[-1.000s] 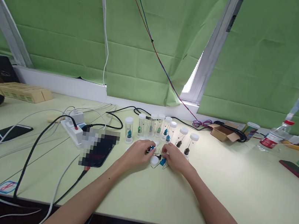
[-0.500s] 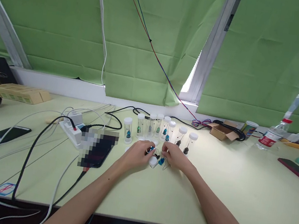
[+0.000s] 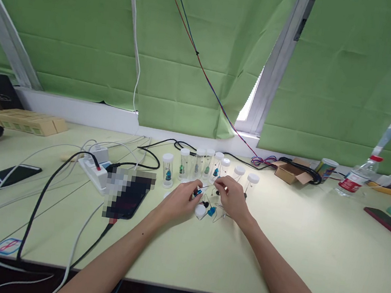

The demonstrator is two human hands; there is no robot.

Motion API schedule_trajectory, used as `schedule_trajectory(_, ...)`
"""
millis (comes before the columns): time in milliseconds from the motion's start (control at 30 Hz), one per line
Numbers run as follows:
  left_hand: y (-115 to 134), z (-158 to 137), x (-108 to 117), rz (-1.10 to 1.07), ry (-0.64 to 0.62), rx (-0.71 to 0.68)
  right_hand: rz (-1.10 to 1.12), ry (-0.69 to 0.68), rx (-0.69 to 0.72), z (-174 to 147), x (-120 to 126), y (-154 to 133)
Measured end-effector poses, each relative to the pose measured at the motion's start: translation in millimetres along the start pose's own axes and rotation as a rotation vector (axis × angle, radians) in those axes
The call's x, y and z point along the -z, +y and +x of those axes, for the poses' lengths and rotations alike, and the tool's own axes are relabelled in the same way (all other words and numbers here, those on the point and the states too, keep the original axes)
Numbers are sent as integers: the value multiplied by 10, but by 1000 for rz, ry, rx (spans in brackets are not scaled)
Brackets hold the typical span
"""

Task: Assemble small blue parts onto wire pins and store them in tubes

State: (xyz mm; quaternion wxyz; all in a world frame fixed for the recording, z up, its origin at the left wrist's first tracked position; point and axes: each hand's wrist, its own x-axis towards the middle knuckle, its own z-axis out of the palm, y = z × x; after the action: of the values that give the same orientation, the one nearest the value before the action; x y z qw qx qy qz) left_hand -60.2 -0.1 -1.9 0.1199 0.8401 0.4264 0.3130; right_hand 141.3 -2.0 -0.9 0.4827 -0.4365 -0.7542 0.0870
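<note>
Blue piece (image 3: 198,193) is pinched by the left hand (image 3: 183,198), fingers curled, on the near side of the clear tubes (image 3: 167,165). The right hand (image 3: 231,199), fingertips together, grips a thin wire (image 3: 207,186), long axis running left-right between the hands; the piece's direction is hidden.

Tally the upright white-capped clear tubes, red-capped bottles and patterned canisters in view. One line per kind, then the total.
Upright white-capped clear tubes: 8, some partly hidden by the right hand
Red-capped bottle: 1
Patterned canister: 1
Total: 10
</note>
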Motion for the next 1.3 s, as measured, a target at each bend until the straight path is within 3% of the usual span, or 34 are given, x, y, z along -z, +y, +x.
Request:
schedule_trajectory(133,-2,1,-4,1,18,-9,49,119,-69,0,13,-58)
schedule_trajectory(267,1,3,-3,4,27,-10,66,156,-85,-8,18,-93)
schedule_trajectory(1300,22,11,-14,-48,-5,-42,95,171,-99,-37,-76,-98)
